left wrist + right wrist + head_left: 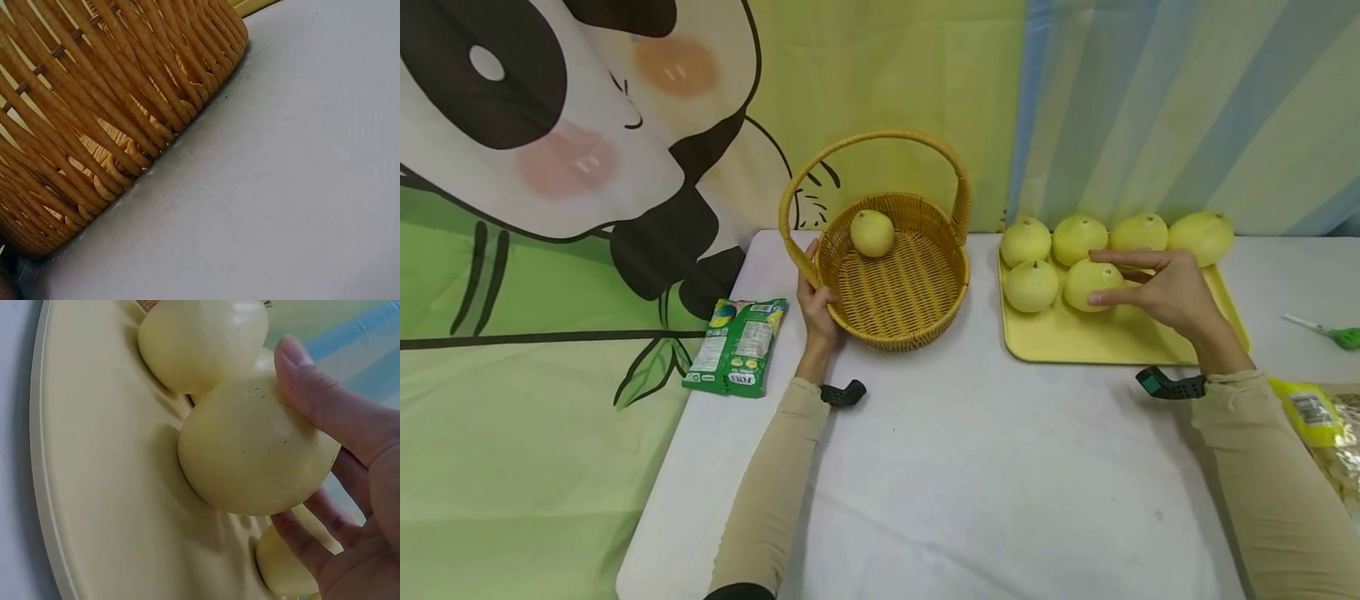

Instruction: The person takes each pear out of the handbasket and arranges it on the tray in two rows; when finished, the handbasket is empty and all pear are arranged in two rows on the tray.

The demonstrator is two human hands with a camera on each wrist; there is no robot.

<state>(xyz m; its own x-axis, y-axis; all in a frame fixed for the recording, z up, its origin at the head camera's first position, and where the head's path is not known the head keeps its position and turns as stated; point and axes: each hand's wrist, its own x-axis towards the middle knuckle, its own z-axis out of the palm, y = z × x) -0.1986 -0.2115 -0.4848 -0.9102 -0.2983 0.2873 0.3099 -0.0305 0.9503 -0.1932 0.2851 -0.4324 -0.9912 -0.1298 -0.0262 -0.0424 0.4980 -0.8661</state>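
Note:
My left hand (817,312) grips the left side of a round wicker basket (898,333) with a tall arched handle, thumb at the rim. The basket's woven wall (119,81) fills the upper left of the left wrist view. Inside it, toward the back, lies one round pale yellow pear (872,232). On the right, my right hand (1172,292) holds another pear (250,447) between thumb and fingers, close over the yellow tray (1105,346). Several more pears stand on that tray, a row along its back and one (1032,286) at the front left.
A green snack packet (737,346) lies left of the basket on the white table (970,467). At the right edge are a clear bag with a yellow label (1318,417) and a green-tipped stick (1341,336). A printed curtain (895,67) hangs behind the table.

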